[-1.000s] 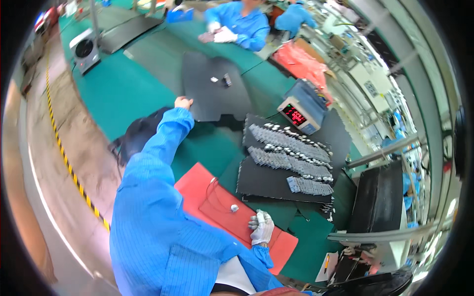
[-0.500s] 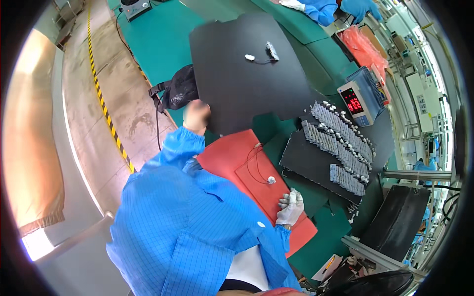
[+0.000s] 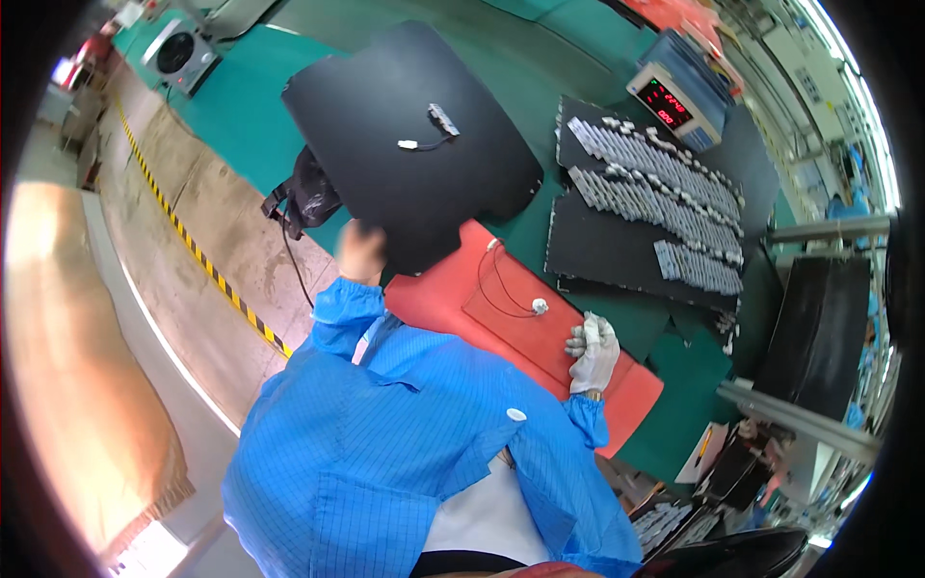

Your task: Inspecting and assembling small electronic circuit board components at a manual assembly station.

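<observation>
My left hand, bare-looking and blurred, grips the near left edge of a large black board. On the board lies a small grey ribbed block with a short dark cable ending in a white connector. My right hand, in a white glove, rests on a red mat with its fingers curled in; nothing shows in them. Beside it on the mat is a thin dark cable loop with a white connector. The board's near corner overlaps the mat.
To the right, a black tray carries rows of grey blocks with white connectors. Behind it stands a meter with red digits. A black bag sits under the board's left side. A small fan device stands far left.
The view has shifted. My left hand and the black board have moved nearer, the board now overlapping the red mat and standing apart from the tray. My right hand stays on the mat.
</observation>
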### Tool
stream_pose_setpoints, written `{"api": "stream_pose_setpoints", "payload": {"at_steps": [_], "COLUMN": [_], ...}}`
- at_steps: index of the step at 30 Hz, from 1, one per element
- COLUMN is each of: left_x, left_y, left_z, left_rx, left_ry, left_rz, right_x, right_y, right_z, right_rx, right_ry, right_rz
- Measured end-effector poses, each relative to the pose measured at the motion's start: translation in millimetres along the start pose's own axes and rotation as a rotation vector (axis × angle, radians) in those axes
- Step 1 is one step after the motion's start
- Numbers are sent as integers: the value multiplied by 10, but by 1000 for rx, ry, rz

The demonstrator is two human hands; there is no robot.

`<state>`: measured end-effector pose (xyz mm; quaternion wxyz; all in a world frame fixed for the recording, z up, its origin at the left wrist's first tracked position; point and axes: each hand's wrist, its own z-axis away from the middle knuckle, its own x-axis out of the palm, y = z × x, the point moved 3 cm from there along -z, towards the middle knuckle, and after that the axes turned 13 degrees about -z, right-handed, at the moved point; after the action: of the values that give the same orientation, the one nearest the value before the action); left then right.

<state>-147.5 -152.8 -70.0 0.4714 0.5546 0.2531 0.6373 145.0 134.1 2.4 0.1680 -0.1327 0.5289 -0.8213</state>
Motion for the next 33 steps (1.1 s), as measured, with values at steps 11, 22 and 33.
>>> {"api": "stream_pose_setpoints", "payload": {"at_steps": [11, 22, 33], "left_x": [-196, 407, 916], "left_y": [316, 258, 2], "left_z": [261, 166, -150], "left_rx": [-9, 4, -116], "left_ry": [-14, -29, -125], "left_rz": [-75, -10, -26], "right_x": [15, -43, -40], "right_y": [-76, -20, -12], "right_z": [-36, -50, -35], "right_rx": [39, 35, 38], "right_ry": [-39, -41, -33], "right_rz": [48, -17, -55]}}
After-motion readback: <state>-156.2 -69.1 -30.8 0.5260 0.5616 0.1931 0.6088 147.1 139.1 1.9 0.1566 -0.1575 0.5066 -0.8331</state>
